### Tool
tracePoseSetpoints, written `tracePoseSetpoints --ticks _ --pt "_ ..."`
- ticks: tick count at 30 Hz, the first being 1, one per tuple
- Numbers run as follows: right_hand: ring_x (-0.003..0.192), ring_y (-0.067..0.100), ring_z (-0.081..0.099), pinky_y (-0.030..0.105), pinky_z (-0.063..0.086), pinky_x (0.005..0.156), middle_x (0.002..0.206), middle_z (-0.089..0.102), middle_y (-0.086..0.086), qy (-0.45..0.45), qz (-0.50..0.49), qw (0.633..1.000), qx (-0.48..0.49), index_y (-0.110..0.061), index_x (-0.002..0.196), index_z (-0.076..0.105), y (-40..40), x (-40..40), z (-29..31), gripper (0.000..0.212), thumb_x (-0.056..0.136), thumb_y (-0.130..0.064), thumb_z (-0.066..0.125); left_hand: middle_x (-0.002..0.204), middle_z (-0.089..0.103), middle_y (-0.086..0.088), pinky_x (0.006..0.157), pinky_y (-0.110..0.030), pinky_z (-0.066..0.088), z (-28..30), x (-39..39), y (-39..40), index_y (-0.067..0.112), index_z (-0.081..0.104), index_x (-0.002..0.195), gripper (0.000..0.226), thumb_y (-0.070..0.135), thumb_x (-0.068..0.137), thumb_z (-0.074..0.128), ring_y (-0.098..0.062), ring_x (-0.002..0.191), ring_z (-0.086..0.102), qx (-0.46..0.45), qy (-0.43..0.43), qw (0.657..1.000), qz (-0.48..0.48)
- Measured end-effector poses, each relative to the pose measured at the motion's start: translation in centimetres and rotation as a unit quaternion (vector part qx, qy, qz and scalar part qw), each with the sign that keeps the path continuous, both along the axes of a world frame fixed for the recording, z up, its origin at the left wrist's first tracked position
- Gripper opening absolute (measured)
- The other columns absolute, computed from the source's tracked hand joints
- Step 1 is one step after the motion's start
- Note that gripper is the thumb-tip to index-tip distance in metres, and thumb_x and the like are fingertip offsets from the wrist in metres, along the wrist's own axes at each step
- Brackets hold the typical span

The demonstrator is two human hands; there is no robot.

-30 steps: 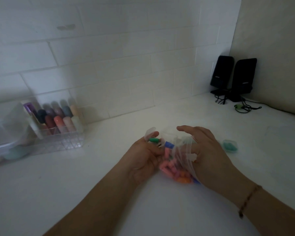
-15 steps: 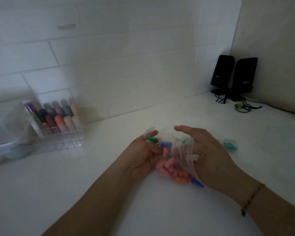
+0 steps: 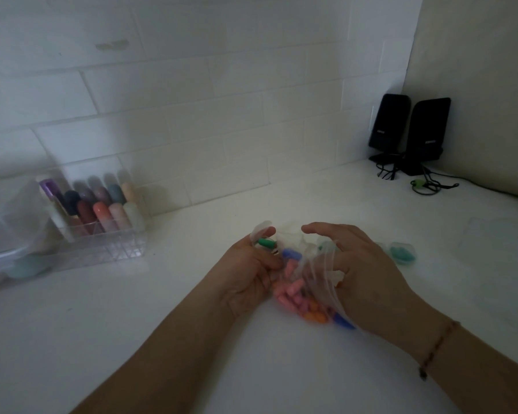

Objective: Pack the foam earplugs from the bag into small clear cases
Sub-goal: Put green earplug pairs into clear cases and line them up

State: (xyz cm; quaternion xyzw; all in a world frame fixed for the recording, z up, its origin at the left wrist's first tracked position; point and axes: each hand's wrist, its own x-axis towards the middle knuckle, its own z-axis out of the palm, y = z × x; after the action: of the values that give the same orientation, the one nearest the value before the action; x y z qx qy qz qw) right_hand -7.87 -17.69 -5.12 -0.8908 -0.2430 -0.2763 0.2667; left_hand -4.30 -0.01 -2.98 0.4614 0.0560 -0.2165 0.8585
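Dim light, white desk [image 3: 132, 339] against a tiled wall. Both hands meet at centre over a clear plastic bag [image 3: 314, 276] of foam earplugs [image 3: 293, 294], mostly pink, some orange and blue at the bottom. The bag sits low between the palms, just above or on the desk; cannot tell which.

Left hand [image 3: 248, 279]: fingers curled round the bag's left edge, thumb pinching the plastic near its mouth, beside a green earplug [image 3: 265, 242].

Right hand [image 3: 362, 270]: fingers curled into the bag's right side, gripping the plastic, which stretches in folds; index finger arched over the opening. Beaded bracelet [image 3: 437, 348] on the wrist.

A small clear case [image 3: 402, 253] holding teal earplugs lies on the desk just right of the right hand.

Far left: clear organiser [image 3: 102, 234] with coloured tubes upright. Back right corner: two black speakers [image 3: 410, 130], cables trailing.
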Motion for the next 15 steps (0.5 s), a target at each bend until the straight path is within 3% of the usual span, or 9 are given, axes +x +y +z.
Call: tracePoseSetpoints --ticks 3,6,8,10,12,15 --pt "0.113 0.008 0.046 0.037 0.05 0.09 0.124 0.047 -0.024 0.039 -0.004 0.999 0.007 -0.033 0.086 0.075 0.0 0.1 0.0 0.017 0.074 -0.04 0.065 0.107 0.061 -0.021 0.062 -0.034 0.06 0.2 -0.2 0.0 0.005 0.052 0.126 0.06 -0.029 0.081 0.03 -0.027 0.078 0.069 0.009 -0.01 1.0 0.001" --pt "0.113 0.005 0.042 0.03 0.045 0.089 0.127 0.046 -0.024 0.047 0.01 0.999 0.005 -0.033 0.084 0.074 -0.5 0.1 0.4 0.021 0.073 -0.045 0.06 0.122 0.056 -0.025 0.067 -0.035 0.06 0.2 -0.1 0.1 0.007 0.054 0.125 0.065 -0.032 0.078 0.03 -0.03 0.085 0.067 0.045 -0.034 0.998 0.011" --pt "0.115 0.008 0.044 0.027 0.041 0.092 0.126 0.048 -0.022 0.06 0.006 0.998 0.016 -0.03 0.088 0.074 -1.0 0.0 0.9 0.023 0.072 -0.04 0.061 0.123 0.052 -0.027 0.061 -0.031 0.059 0.3 0.0 0.4 0.007 0.054 0.124 0.067 -0.033 0.076 0.03 -0.028 0.076 0.068 0.068 -0.059 0.996 0.029" --pt "0.117 0.009 0.045 0.024 0.038 0.095 0.126 0.05 -0.021 0.077 -0.002 0.997 0.014 -0.033 0.085 0.073 -1.7 -0.1 1.6 0.019 0.07 -0.039 0.064 0.119 0.049 -0.028 0.058 -0.03 0.057 0.4 0.3 0.8 0.007 0.053 0.124 0.068 -0.034 0.075 0.03 -0.026 0.067 0.07 0.075 -0.072 0.994 0.043" --pt "0.117 0.003 0.044 0.02 0.034 0.097 0.127 0.049 -0.029 0.1 -0.02 0.995 0.001 -0.04 0.074 0.069 -2.5 -0.4 2.6 0.007 0.069 -0.036 0.072 0.113 0.052 -0.027 0.06 -0.031 0.055 0.3 0.6 1.3 0.01 0.054 0.121 0.066 -0.033 0.076 0.032 -0.028 0.071 0.069 0.084 -0.081 0.992 0.049" --pt "0.107 -0.01 0.051 0.006 0.03 0.091 0.115 0.057 -0.033 0.146 -0.043 0.988 0.002 -0.041 0.066 0.067 -4.1 -1.1 4.6 0.022 0.069 -0.024 0.081 0.092 0.056 -0.012 0.076 -0.036 0.047 0.5 0.9 1.9 0.013 0.058 0.112 0.052 -0.025 0.081 0.042 -0.025 0.08 0.062 0.097 -0.078 0.99 0.07"
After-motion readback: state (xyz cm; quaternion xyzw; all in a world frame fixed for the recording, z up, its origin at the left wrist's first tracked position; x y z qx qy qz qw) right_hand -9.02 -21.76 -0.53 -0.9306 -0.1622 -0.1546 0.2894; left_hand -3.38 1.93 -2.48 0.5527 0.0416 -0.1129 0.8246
